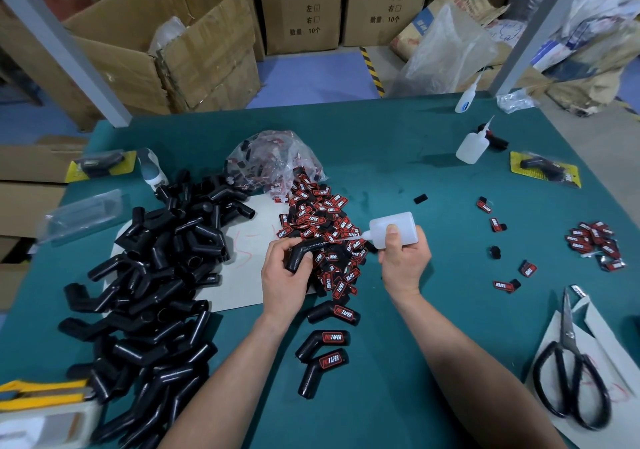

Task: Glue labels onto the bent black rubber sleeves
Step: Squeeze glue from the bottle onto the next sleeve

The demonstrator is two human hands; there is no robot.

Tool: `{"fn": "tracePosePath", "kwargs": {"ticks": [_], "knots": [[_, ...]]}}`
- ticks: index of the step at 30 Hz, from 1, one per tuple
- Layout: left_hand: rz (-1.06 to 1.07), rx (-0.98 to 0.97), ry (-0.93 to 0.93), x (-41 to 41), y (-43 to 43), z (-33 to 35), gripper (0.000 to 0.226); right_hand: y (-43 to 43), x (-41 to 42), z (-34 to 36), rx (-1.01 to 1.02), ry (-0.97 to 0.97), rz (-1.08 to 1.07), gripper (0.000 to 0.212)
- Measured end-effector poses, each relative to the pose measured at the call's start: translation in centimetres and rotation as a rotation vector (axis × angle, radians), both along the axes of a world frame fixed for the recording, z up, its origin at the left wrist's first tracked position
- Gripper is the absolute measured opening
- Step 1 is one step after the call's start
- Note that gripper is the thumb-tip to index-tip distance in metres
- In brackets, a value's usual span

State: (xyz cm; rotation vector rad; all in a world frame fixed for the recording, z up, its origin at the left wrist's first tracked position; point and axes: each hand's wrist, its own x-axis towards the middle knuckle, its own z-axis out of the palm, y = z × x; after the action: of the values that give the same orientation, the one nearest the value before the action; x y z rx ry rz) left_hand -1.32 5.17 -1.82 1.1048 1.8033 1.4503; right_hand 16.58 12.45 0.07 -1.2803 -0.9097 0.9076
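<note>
At a green worktable (pixel 415 178), a worker's left hand (pixel 284 275) grips a bent black rubber sleeve (pixel 300 250) above a heap of red-and-black labels (pixel 311 218). The right hand (pixel 403 261) clasps a glue bottle (pixel 401 222), its nozzle aimed at the sleeve. Unlabelled sleeves (pixel 156 275) are piled to the left.

Cardboard boxes (pixel 166 50), blue floor (pixel 311 78)

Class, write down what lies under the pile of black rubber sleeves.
A white sheet shows beneath the pile of sleeves, lying on the green table. How far it reaches under them is covered.
</note>
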Motion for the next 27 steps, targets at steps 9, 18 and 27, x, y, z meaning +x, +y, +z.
{"fn": "tracePosePath", "kwargs": {"ticks": [9,18,27], "knots": [[0.005,0.022,-0.009,0.06,0.02,0.02,0.032,0.11,-0.11,-0.03,0.005,0.003,-0.003,0.040],[0.003,0.013,0.008,0.01,0.04,-0.15,0.041,0.12,-0.05,-0.24,0.003,-0.012,-0.016,0.039],[-0.008,-0.010,0.001,-0.07,-0.11,-0.16,0.035,0.08,0.08,-0.74,0.014,-0.041,-0.012,0.037]]}}
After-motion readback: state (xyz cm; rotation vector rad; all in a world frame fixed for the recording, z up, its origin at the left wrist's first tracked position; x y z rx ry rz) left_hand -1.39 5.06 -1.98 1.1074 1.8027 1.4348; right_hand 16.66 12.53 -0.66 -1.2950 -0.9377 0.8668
